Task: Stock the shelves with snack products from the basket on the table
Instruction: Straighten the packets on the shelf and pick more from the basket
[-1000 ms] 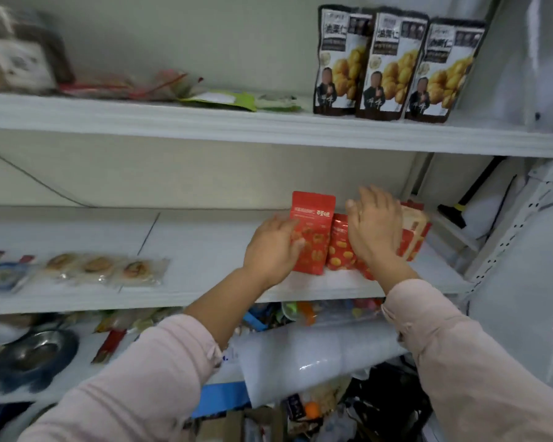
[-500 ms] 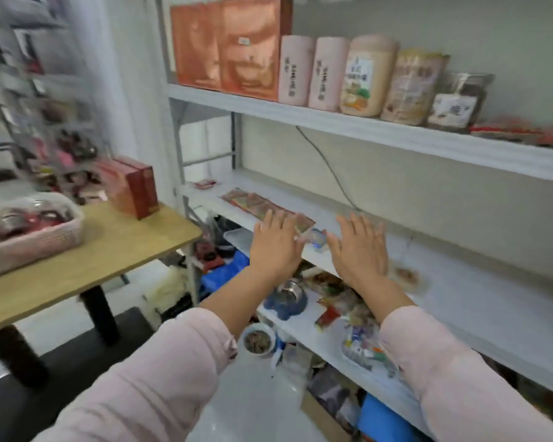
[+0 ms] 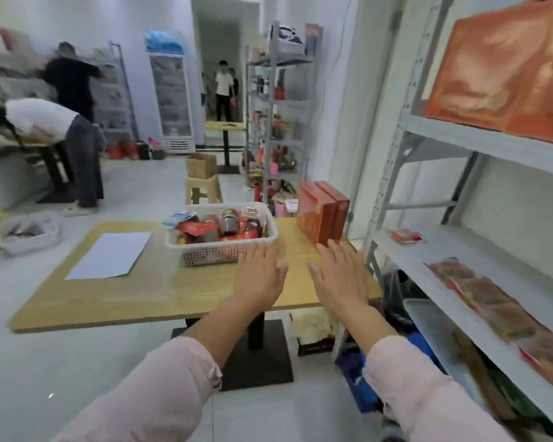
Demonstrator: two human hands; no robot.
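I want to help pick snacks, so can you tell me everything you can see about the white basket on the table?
The basket is white, rectangular and plastic-looking, with small holes all over its walls. It sits upright on the wooden table, piled full of snack packets, mostly red. The left hand, fingers straight, reaches to its front right corner; whether it touches is unclear.

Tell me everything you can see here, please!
basket: one, white, on the table
snack packets: many, mostly red, inside the basket
table: one, yellow wood, under the basket
paper sheet: one, white, on the table left of the basket
boxes: two, red, upright on the table right of the basket
shelves: one unit, grey, at the right
left hand: one, fingers straight, empty, over the table by the basket
right hand: one, fingers straight, empty, near the boxes
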